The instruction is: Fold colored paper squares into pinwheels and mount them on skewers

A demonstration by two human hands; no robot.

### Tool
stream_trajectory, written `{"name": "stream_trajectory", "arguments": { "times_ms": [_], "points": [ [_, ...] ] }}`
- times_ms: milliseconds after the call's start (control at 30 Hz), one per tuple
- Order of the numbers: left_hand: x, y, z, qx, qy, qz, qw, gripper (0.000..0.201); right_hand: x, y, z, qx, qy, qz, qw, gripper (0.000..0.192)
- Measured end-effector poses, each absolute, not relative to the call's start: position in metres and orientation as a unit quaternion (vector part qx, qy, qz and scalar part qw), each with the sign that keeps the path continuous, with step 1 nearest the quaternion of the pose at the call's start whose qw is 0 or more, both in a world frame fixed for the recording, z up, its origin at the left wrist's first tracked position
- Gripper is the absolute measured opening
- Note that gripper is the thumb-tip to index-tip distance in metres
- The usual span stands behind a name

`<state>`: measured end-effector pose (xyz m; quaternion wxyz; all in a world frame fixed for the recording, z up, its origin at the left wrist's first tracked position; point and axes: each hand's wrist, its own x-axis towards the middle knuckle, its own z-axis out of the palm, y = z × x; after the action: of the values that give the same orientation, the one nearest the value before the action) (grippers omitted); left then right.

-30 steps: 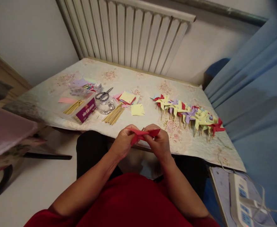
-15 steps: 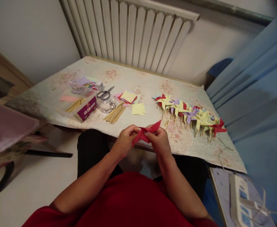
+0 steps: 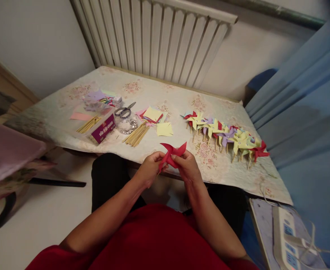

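Note:
A red paper pinwheel [image 3: 174, 150] is held between my two hands just past the table's near edge, its folded blades spread and facing up. My left hand [image 3: 152, 165] pinches it from the left side, fingers partly behind the paper. On the right, my right hand [image 3: 189, 165] grips it with the thumb pressed near the centre. Whether a stick or pin is under the paper I cannot tell. Beyond my hands lie a slit yellow paper square [image 3: 165, 129], a stack of coloured squares [image 3: 152, 114] and a bundle of wooden sticks [image 3: 136, 134].
Several finished pinwheels [image 3: 226, 135] lie in a row on the right of the table. At the left are a purple-labelled box [image 3: 103, 129] with sticks, scissors [image 3: 124, 110] and a round container [image 3: 127, 125] of small silvery pieces. A power strip [image 3: 286, 240] sits at lower right.
The red pinwheel has turned in my hands, so its blades now show spread open instead of edge-on. Both hands still hold it in nearly the same place.

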<state>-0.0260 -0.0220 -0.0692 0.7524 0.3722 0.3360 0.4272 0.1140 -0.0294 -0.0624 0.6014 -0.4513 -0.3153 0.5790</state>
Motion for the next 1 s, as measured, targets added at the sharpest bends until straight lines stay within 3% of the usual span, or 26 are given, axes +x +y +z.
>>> {"name": "stream_trajectory", "arguments": {
  "times_ms": [633, 1000],
  "points": [
    [-0.032, -0.028, -0.065, 0.315, 0.332, 0.426, 0.781, 0.038, 0.127, -0.025, -0.077, -0.434, -0.293, 0.624, 0.580, 0.024],
    [-0.030, -0.031, -0.061, 0.409, 0.401, 0.400, 0.716, 0.033, 0.127, -0.022, -0.080, -0.449, -0.271, 0.614, 0.590, 0.027]
  ]
}}
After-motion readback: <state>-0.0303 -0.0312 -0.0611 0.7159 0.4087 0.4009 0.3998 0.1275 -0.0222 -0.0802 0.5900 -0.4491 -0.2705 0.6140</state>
